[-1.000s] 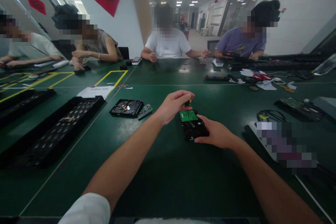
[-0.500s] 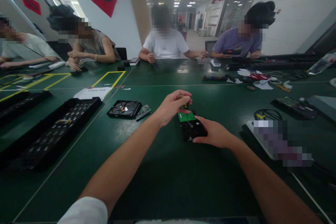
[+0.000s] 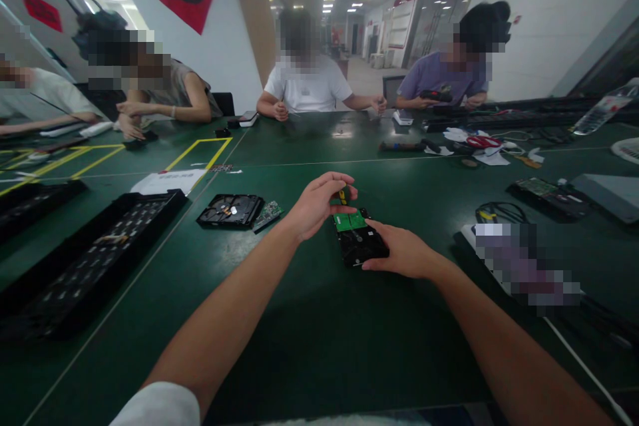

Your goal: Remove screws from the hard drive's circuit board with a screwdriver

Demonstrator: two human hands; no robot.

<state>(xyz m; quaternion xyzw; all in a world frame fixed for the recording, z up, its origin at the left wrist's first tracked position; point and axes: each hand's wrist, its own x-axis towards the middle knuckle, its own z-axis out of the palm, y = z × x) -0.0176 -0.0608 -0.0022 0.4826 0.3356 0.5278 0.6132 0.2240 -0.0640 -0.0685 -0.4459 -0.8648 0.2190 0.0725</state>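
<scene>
A black hard drive (image 3: 363, 247) with a green circuit board (image 3: 348, 221) on its upper face lies flat on the table before me. My right hand (image 3: 407, 250) grips its right side, thumb along the near edge and fingers at the far one. Over the board, my left hand (image 3: 317, 205) curls around a small yellow-and-black screwdriver (image 3: 343, 197). Its tip seems to point down at the board; whether it sits in a screw I cannot tell. To the left lie another hard drive (image 3: 230, 211) and a loose circuit board (image 3: 268, 214).
Long black trays (image 3: 100, 253) stand at the left near a paper sheet (image 3: 170, 181). On the right are a coiled cable (image 3: 499, 212), a partly blurred white-edged device (image 3: 514, 266) and another drive (image 3: 549, 198). Several people sit across the table. A plastic bottle (image 3: 605, 108) is at far right.
The whole view has shifted slightly. My left hand's fingers have loosened and spread a little around the screwdriver. My right hand keeps its hold on the hard drive.
</scene>
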